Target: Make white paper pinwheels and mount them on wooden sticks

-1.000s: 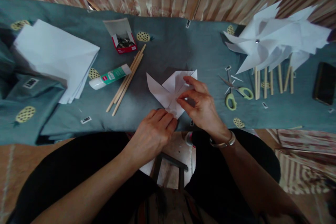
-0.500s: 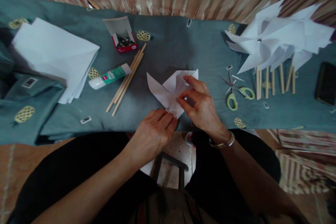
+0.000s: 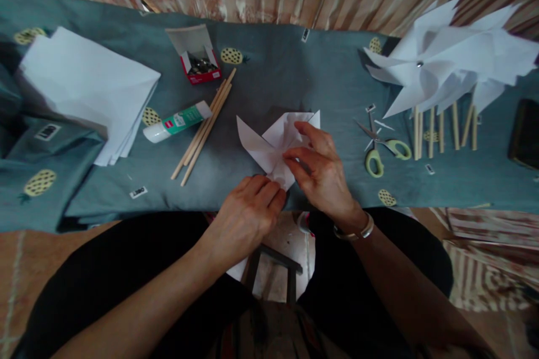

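Note:
A white paper pinwheel (image 3: 257,147), partly folded, lies at the table's near edge between my hands. My left hand (image 3: 251,210) is closed on its lower corner, the fingers curled over the paper. From the right, my right hand (image 3: 322,171) pinches the paper near the pinwheel's centre with thumb and fingertips. One pointed blade stands up on the left, and folded blades lean inward at the middle. My right fingers hide part of the right side. A bracelet (image 3: 357,229) is on my right wrist.
Left of the pinwheel lie wooden sticks (image 3: 206,132), a glue stick (image 3: 177,122), an open box of metal fasteners (image 3: 201,67) and paper sheets (image 3: 90,81). To the right are scissors (image 3: 374,143), finished pinwheels (image 3: 421,76) on sticks and a dark phone-like object (image 3: 524,134).
Hardly anything differs. Both hands keep their grip on the paper pinwheel, and the whole view has shifted very slightly.

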`<state>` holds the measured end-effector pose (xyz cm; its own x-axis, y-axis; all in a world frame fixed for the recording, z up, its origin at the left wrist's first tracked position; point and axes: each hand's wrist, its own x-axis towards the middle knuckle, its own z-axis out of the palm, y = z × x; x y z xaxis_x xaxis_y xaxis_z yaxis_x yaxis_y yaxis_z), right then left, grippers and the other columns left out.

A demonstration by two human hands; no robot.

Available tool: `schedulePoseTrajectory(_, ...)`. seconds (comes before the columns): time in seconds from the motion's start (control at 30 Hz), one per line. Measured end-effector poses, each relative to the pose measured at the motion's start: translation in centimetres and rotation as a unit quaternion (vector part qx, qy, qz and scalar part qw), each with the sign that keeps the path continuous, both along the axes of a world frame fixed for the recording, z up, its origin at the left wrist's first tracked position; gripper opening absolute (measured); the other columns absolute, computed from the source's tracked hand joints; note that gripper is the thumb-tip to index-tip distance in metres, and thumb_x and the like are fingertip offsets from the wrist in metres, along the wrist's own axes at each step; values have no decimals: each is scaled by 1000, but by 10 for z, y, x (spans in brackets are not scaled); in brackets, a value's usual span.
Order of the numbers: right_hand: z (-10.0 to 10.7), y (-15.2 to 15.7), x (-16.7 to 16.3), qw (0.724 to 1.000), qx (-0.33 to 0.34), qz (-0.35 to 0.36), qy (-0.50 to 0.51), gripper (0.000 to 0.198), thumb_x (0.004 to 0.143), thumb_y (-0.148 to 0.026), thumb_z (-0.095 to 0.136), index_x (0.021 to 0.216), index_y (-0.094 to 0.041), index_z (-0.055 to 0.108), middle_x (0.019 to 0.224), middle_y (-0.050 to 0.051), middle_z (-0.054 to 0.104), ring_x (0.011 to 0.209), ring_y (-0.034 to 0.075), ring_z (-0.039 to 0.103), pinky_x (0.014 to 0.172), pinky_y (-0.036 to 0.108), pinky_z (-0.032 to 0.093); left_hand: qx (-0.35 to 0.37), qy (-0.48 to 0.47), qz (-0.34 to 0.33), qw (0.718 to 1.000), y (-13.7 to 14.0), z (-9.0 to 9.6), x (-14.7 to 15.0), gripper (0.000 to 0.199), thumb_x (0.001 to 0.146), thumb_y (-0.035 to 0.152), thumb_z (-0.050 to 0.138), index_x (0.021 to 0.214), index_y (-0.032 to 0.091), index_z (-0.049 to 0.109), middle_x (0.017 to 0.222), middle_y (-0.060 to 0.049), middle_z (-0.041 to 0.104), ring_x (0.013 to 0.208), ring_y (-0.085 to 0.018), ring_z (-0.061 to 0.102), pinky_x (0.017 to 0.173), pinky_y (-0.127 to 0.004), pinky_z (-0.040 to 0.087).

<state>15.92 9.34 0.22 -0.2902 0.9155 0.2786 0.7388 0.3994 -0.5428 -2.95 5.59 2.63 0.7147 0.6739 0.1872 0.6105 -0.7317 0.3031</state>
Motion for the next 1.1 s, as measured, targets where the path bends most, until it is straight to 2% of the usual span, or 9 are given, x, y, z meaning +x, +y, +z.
schedulePoseTrajectory(0.17,1,-4,-3,999,35,11,-38,20,97,-22,51,95,-27,70,141,4,56,132,26,51,108,48,49,-2,-5,1,1000,-1,0,0,12,93,12,57,97,8,67,92,-10,68,87,-25,64,75,-38,58)
schedulePoseTrajectory(0.4,-9,-18,-5,991,84,26,-103,28,101,-19,45,121,-26,62,143,9,57,134,28,50,107,51,46,-5,-5,5,1000,0,-1,0,13,94,13,55,95,9,67,92,-9,68,87,-24,63,76,-37,58)
schedulePoseTrajectory(0.57,-6,-20,-9,988,73,40,-129,32,100,-15,43,128,-25,57,144,10,57,134,28,49,103,50,47,-8,-6,2,1000,0,-1,0,13,94,13,54,93,10,67,90,-9,67,87,-24,63,75,-37,58)
schedulePoseTrajectory(0.7,0,-14,-16,981,84,60,-166,28,100,-11,40,120,-15,60,139,15,60,129,27,51,102,45,49,-14,-2,3,1000,1,-1,1,13,93,12,54,92,10,66,87,-9,67,84,-24,62,72,-37,57)
schedulePoseTrajectory(0.87,1,-7,-21,976,102,66,-179,25,100,-13,39,99,-19,63,140,11,60,129,25,52,104,43,49,-14,-2,6,1000,2,0,-1,19,95,10,48,89,12,66,87,-9,67,83,-22,62,72,-36,58)
schedulePoseTrajectory(1.1,-1,-6,-21,981,78,66,-162,25,99,-12,40,95,-22,62,141,9,59,130,25,51,105,46,49,-18,-17,3,1000,1,-2,-2,18,95,11,50,90,10,67,88,-9,67,85,-24,63,74,-37,58)
